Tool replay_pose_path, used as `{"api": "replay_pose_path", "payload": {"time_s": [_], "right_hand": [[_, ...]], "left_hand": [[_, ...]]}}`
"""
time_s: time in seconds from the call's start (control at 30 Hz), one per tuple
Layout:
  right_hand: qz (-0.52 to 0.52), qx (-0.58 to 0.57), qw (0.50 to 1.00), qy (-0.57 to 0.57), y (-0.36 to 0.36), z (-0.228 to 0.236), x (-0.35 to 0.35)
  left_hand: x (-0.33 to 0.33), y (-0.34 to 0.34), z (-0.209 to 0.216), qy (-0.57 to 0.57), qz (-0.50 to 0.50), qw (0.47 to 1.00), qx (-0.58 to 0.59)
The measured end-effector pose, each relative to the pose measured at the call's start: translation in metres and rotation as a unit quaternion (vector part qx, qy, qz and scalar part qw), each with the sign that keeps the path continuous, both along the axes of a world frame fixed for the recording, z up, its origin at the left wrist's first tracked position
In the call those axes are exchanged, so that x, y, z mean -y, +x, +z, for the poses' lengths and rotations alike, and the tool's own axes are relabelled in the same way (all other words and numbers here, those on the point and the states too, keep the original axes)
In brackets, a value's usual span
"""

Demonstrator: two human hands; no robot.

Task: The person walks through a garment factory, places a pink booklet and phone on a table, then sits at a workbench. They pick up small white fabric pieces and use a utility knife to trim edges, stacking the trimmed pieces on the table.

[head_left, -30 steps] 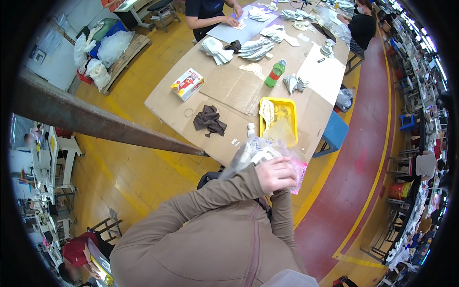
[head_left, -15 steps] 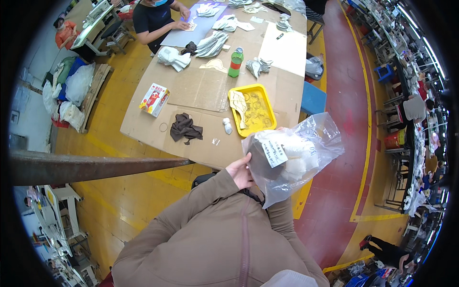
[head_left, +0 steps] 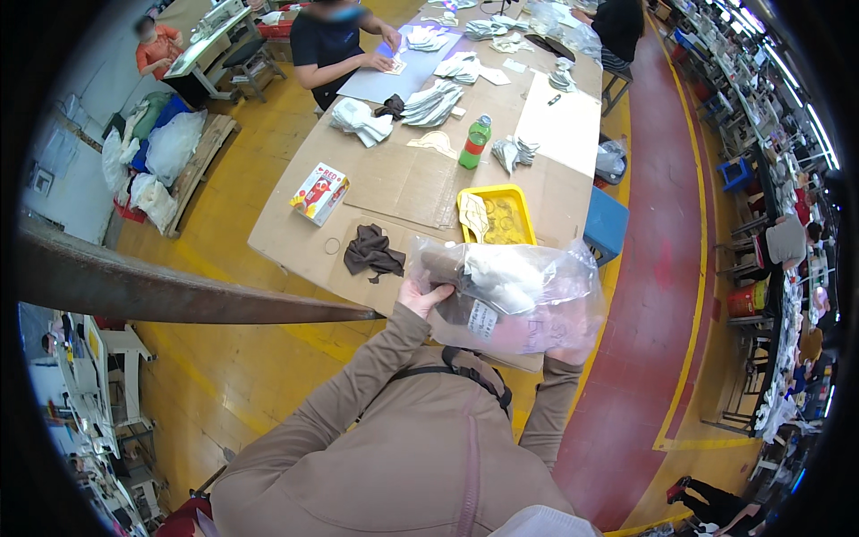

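Note:
A clear plastic bag point(head_left: 573, 309) is held out in front of me over the near edge of the table. White pieces point(head_left: 506, 277), brown material point(head_left: 443, 266) and a white label point(head_left: 482, 319) show through its film. My left hand point(head_left: 423, 298) is closed on the bag's left end, thumb on top. Under the right end, my right hand point(head_left: 562, 351) holds the bag from behind; its fingers are hidden, with only a pinkish shape coming through the plastic. Just beyond the bag is a yellow tray point(head_left: 530, 215) holding thin rings and a cream cut-out piece point(head_left: 473, 217).
Dark brown cloth point(head_left: 372, 251), a small box point(head_left: 319, 193) and a green bottle point(head_left: 475, 141) stand on the cardboard-covered table point(head_left: 295, 243). Stacks of pale pieces point(head_left: 434, 103) lie farther back, near a seated co-worker point(head_left: 335, 54). A metal beam point(head_left: 197, 285) juts in from the left.
The bag has turned and now lies flatter, its label lower and the white pieces toward the far side. My left hand has moved left with it. The whole view has shifted slightly.

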State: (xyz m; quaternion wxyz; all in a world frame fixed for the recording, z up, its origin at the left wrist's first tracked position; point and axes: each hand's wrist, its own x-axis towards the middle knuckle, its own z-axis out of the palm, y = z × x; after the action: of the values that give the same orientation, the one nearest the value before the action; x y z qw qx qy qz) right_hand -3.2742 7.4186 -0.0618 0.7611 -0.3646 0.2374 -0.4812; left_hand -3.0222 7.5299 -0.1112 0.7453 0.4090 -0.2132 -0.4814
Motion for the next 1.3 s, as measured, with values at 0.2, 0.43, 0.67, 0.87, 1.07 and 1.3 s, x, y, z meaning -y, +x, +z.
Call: {"api": "replay_pose_path", "payload": {"time_s": [0.2, 0.43, 0.67, 0.87, 1.07, 1.3], "right_hand": [[0.067, -0.031, 0.997, 0.037, 0.029, -0.039, -0.007], [-0.02, -0.245, 0.936, 0.25, 0.067, -0.142, -0.02], [0.075, -0.328, 0.936, 0.108, 0.016, -0.161, -0.038], [0.238, -0.499, 0.818, -0.163, -0.002, -0.133, -0.113], [0.295, -0.581, 0.756, -0.057, -0.034, -0.07, -0.138], [0.172, -0.572, 0.801, 0.044, -0.057, -0.061, -0.215]], "left_hand": [[-0.008, 0.043, -0.026, 0.021, 0.082, 0.989, 0.12], [-0.023, 0.095, -0.032, 0.182, 0.141, 0.947, 0.226], [-0.027, 0.085, -0.041, 0.163, -0.02, 0.977, 0.137], [-0.011, 0.046, -0.045, 0.137, -0.132, 0.978, 0.081], [0.008, 0.021, -0.041, 0.159, -0.266, 0.94, 0.144], [0.038, -0.001, -0.065, 0.165, -0.401, 0.892, 0.126]]}}
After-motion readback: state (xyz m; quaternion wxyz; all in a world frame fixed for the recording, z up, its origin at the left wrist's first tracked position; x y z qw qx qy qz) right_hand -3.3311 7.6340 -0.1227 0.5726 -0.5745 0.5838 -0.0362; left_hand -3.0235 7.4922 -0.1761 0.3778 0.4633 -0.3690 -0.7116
